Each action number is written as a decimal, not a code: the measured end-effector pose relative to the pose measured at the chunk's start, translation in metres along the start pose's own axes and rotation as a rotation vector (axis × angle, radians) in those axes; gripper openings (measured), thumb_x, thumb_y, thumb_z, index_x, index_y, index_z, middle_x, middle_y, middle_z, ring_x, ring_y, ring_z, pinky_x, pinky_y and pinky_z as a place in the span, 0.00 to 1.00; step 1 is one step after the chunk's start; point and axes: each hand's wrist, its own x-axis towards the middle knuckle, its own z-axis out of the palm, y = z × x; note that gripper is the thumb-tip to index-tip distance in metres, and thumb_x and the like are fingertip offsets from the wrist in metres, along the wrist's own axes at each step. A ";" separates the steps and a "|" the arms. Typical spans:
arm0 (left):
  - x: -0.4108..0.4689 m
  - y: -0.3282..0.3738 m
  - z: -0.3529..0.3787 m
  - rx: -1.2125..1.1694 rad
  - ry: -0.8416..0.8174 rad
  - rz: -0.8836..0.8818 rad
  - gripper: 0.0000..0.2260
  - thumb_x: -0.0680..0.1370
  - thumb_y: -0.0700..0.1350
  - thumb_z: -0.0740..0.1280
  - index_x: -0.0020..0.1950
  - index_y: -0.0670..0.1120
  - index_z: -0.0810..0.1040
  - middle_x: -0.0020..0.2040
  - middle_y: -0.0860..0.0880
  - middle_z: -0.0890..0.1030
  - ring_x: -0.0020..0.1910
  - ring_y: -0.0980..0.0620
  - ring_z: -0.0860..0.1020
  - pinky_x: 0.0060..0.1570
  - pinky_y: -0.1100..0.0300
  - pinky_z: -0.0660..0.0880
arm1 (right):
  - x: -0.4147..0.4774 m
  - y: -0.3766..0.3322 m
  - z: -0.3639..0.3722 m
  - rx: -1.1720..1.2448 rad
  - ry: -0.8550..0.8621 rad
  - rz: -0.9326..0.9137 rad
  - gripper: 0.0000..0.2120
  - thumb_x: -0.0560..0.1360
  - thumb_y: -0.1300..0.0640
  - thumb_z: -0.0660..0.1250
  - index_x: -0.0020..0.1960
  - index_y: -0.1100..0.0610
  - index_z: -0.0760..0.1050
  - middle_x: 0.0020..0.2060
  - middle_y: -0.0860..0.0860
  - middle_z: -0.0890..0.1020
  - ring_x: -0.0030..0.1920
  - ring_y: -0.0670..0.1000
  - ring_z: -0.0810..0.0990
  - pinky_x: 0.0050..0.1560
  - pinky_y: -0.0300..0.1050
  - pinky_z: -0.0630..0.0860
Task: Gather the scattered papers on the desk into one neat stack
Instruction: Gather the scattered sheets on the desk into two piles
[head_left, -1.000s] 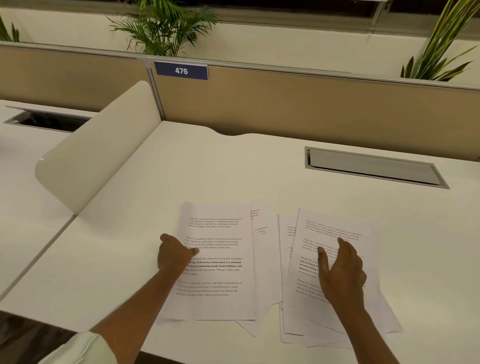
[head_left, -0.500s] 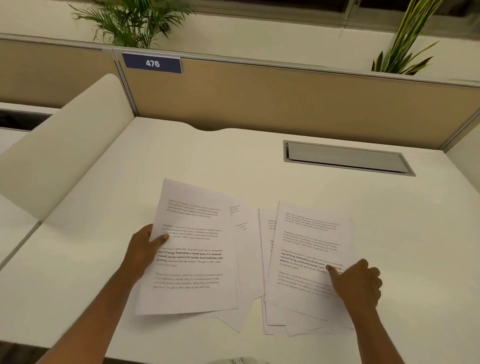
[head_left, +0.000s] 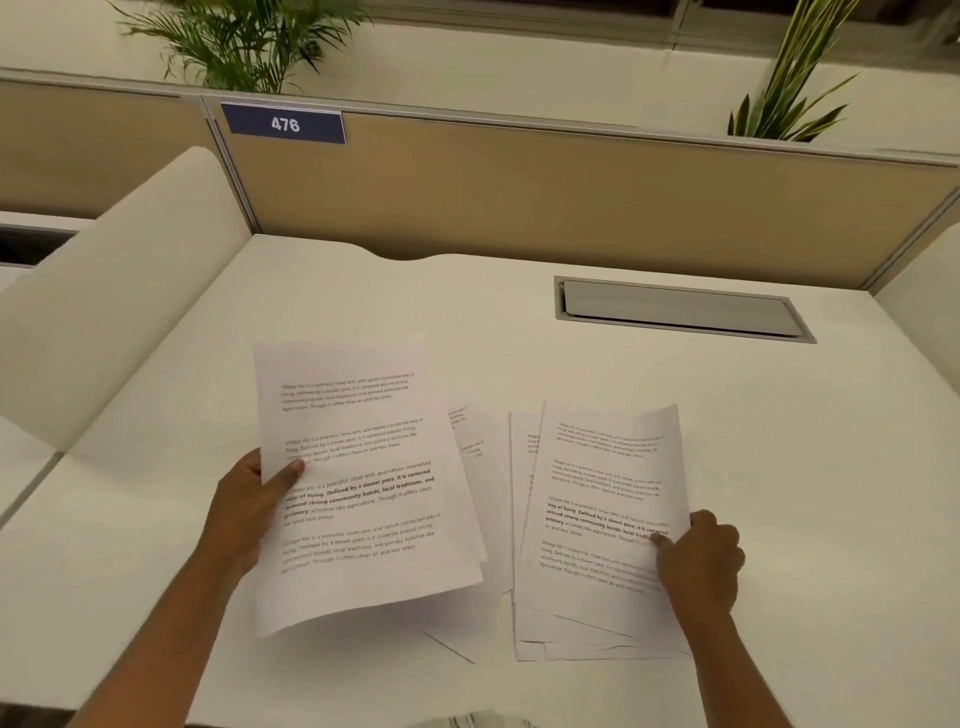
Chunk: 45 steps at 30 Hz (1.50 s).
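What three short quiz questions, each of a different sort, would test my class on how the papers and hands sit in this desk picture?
1. True or false: the left hand pinches the left sheets by their left edge.
2. Which hand grips the right pile? A left, B right hand, C neither.
3. What number is on the blue sign?

Key: 1 true; 2 B; 3 476.

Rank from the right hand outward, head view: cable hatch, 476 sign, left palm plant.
From the right hand:
1. Cable hatch, set in the desk, up ahead of it.
2. 476 sign, on the partition, far left.
3. Left palm plant, behind the partition, top left.
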 end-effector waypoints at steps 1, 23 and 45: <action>-0.001 -0.001 0.003 0.001 -0.007 0.003 0.13 0.75 0.42 0.69 0.60 0.44 0.78 0.54 0.42 0.84 0.48 0.41 0.83 0.50 0.47 0.79 | -0.001 0.001 -0.001 0.026 0.039 -0.018 0.16 0.73 0.61 0.69 0.58 0.65 0.72 0.54 0.66 0.73 0.56 0.68 0.71 0.48 0.59 0.74; -0.022 0.005 0.077 -0.021 -0.230 -0.004 0.10 0.77 0.42 0.68 0.57 0.47 0.78 0.48 0.46 0.86 0.41 0.46 0.86 0.35 0.56 0.82 | -0.044 -0.069 -0.049 0.687 -0.276 -0.259 0.03 0.75 0.61 0.66 0.49 0.58 0.75 0.43 0.53 0.83 0.43 0.53 0.82 0.42 0.43 0.75; -0.024 -0.020 0.063 -0.034 -0.309 -0.079 0.15 0.77 0.38 0.66 0.63 0.48 0.75 0.57 0.44 0.82 0.53 0.40 0.82 0.43 0.51 0.82 | -0.098 -0.092 -0.001 0.557 -0.575 -0.323 0.24 0.76 0.48 0.64 0.69 0.50 0.61 0.54 0.50 0.77 0.48 0.45 0.77 0.44 0.33 0.74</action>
